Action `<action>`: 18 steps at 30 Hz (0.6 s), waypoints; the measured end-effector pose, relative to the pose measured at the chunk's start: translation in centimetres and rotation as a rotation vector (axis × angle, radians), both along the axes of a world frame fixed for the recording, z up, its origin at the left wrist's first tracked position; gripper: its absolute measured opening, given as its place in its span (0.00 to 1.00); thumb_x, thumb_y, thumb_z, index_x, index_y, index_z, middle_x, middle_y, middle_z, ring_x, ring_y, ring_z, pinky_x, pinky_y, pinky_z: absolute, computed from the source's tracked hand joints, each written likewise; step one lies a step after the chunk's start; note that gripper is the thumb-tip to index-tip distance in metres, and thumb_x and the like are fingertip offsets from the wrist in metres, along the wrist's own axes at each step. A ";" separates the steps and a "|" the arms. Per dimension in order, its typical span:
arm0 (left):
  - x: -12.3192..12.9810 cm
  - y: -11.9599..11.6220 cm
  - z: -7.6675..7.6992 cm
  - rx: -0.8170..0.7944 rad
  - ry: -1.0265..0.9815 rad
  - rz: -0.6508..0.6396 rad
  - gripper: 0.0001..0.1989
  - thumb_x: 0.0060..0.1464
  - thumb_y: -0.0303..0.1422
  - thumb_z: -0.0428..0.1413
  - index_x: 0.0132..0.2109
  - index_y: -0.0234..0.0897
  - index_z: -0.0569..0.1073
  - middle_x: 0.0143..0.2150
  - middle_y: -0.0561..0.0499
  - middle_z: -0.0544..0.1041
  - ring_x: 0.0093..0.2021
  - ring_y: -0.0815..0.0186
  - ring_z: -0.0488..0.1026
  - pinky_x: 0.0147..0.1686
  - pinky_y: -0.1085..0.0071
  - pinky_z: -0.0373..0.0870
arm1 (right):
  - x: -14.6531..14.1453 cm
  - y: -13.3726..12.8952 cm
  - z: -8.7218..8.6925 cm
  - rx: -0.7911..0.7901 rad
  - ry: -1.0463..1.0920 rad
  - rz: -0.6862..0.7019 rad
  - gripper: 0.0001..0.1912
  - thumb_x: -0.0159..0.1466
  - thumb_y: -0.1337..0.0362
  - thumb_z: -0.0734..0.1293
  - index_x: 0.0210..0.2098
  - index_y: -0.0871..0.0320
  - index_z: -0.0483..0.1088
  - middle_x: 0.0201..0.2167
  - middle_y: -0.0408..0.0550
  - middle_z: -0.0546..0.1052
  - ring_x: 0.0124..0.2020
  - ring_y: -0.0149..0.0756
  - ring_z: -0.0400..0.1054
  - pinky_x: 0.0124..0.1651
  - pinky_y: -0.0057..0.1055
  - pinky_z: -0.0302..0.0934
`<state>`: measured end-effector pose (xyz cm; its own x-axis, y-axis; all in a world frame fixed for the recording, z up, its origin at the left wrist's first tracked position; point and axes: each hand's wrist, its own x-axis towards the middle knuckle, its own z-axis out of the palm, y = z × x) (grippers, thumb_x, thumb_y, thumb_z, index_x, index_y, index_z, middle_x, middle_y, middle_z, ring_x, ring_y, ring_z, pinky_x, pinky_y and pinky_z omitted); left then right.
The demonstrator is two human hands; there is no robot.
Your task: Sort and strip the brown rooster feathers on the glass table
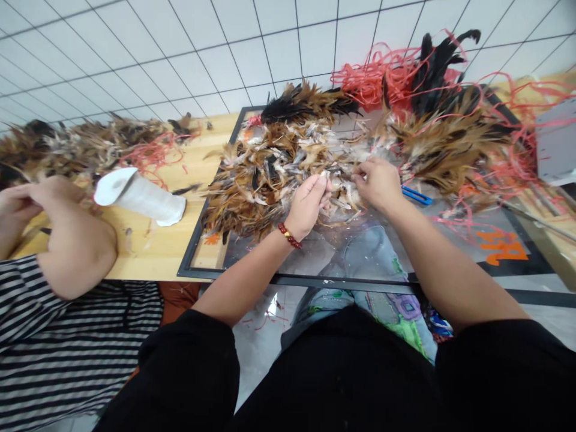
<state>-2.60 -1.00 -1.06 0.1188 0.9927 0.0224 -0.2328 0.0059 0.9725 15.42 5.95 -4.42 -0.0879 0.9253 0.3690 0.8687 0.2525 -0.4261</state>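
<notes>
A loose heap of brown, white and black feathers [265, 180] lies on a black-framed glass panel [288, 258]. Over the heap's right part is my left hand [308, 204], a red bead bracelet [290, 236] at its wrist. Its thumb and fingers are closed, with feathers at the fingertips. Just to the right, my right hand [380, 183] has its fingers curled and pinched together at the heap's edge; what lies between them is too small to make out. A blue cutter [416, 195] rests beside that wrist, near a tied bundle of brown feathers [454, 150].
Pink plastic string [382, 75] lies tangled at the back, beside black feathers [434, 72]. To the left, a co-worker's arms [76, 234] rest by a white sleeve-like roll [144, 195] and more feathers [90, 144]. A tiled wall [270, 48] borders the wooden table [216, 135].
</notes>
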 end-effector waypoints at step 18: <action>-0.1 0.1 0.0 0.095 0.012 0.131 0.17 0.67 0.41 0.51 0.31 0.38 0.67 0.23 0.58 0.61 0.22 0.75 0.58 0.27 0.76 0.63 | 0.1 -3.7 4.0 0.135 0.228 0.278 0.12 0.66 0.63 0.60 0.37 0.53 0.77 0.39 0.53 0.78 0.45 0.47 0.72 0.50 0.46 0.65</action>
<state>-2.68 -0.85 -1.07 -0.0107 0.9931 0.1167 -0.2136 -0.1163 0.9700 15.53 2.25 -0.44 -0.2300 0.8197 0.5246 0.6461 0.5317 -0.5476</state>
